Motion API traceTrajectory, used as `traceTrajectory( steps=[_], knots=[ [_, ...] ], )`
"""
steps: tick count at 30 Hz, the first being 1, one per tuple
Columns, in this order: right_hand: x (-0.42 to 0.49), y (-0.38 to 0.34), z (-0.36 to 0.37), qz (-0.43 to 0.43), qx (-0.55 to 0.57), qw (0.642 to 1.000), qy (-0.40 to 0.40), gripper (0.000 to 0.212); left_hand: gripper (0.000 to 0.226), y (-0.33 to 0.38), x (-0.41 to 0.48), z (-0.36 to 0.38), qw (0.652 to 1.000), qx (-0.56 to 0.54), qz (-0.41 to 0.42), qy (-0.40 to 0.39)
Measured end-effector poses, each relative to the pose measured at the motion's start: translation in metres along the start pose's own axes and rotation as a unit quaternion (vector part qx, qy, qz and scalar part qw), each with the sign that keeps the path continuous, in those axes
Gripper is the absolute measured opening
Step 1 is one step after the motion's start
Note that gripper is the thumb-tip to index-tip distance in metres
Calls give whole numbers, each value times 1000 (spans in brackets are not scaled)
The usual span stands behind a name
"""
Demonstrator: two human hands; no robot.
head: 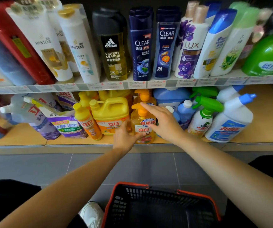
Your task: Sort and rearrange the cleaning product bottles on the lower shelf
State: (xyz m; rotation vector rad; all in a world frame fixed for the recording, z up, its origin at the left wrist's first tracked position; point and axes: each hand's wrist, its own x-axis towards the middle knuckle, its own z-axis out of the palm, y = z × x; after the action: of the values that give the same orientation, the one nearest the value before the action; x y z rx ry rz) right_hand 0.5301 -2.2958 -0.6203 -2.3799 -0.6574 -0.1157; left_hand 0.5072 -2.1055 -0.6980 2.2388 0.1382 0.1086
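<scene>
Both my hands are on the orange pump bottle [143,130]. It stands upright at the front edge of the lower shelf [267,119], about in the middle of the row. My left hand [125,134] holds the low part of the bottle from its left side. The thumb lies across the front under the label, and the other fingers go into the gap toward the yellow jug [111,111]. I cannot see those fingers well; I think they are curled behind the bottle, but I am not sure. My right hand [164,123] is spread, not closed. Its index finger is straight and the tip touches the pump head, while the thumb rests against the right side of the label.

The long axis of the bottle is vertical. It is directly in front of me, between the two hands, and both are equally near to it. Just behind it stands a second pump bottle [144,96] of the same kind. The jug is just beside it on the left, and the small blue bottles [185,111] are just beside it on the right. So, in my judgement, the free ways are only toward me or straight up. The left hand should do the carrying or turning, and the right should only steady the top. If I push the pump head too hard, the bottle may tip back onto the one behind.
</scene>
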Motion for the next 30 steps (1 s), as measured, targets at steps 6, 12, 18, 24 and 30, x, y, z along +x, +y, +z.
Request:
traceTrajectory(
  steps=[6, 12, 18, 24, 30],
  knots=[
    [-6, 1, 10, -11, -31, 999, 31, 90, 50, 9, -1, -29, 993, 26, 13, -111],
    [-5, 3, 10, -6, -12, 999, 33, 92, 31, 25, 9, -102, 956, 212, 180, 92],
    [-5, 4, 11, 6, 3, 1000, 25, 92, 79, 30, 32, -128, 914, 359, 190, 0],
    [-5, 1, 8, 22, 13, 1000, 13, 92, 56, 29, 37, -131, 906, 371, 205, -6],
    [-8, -6, -5, 65, 124, 990, -33, 94, 43, 26, 27, -137, 914, 328, 226, -72]
  ],
)
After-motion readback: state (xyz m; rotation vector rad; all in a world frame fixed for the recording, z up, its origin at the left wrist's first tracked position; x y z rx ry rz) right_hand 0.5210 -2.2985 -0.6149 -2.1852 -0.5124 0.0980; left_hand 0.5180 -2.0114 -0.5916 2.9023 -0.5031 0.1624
